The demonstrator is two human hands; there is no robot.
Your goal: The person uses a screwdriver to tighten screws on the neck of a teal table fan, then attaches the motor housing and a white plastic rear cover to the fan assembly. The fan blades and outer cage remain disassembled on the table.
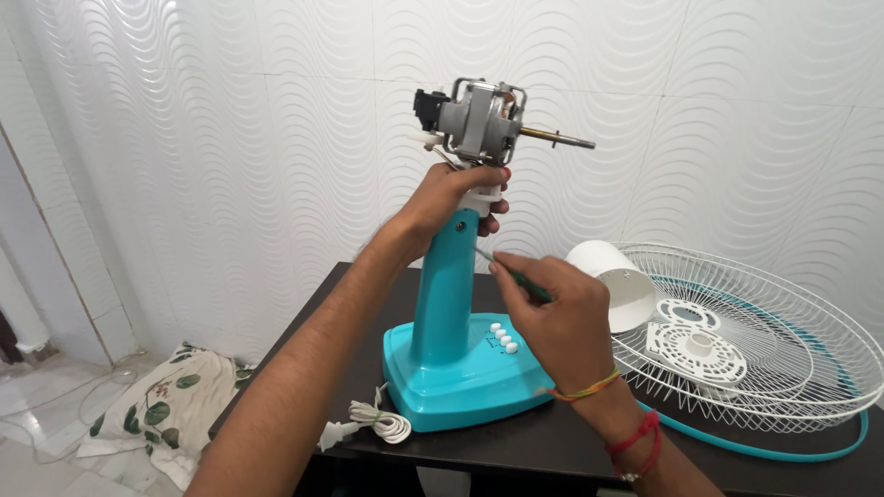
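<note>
Fan stand [445, 294] (teal, on the counter [516, 442]): left hand [451, 198] clamps its neck; right hand [552, 313], beside the column, grips a screwdriver [516, 274].

One turquoise fan stand [445, 313] carries one bare motor [479, 115] and four white buttons [504, 338]. At three o'clock lie one white wire grille [783, 350] and one white cup-shaped cover [615, 281]; at seven o'clock, one coiled white cord [378, 421].

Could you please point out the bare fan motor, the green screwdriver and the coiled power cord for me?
fan motor [479, 118], head view, on its metal housing.
green screwdriver [532, 287], head view, on its handle by the right hand's fingers.
power cord [379, 421], head view, on the white coil.
</note>
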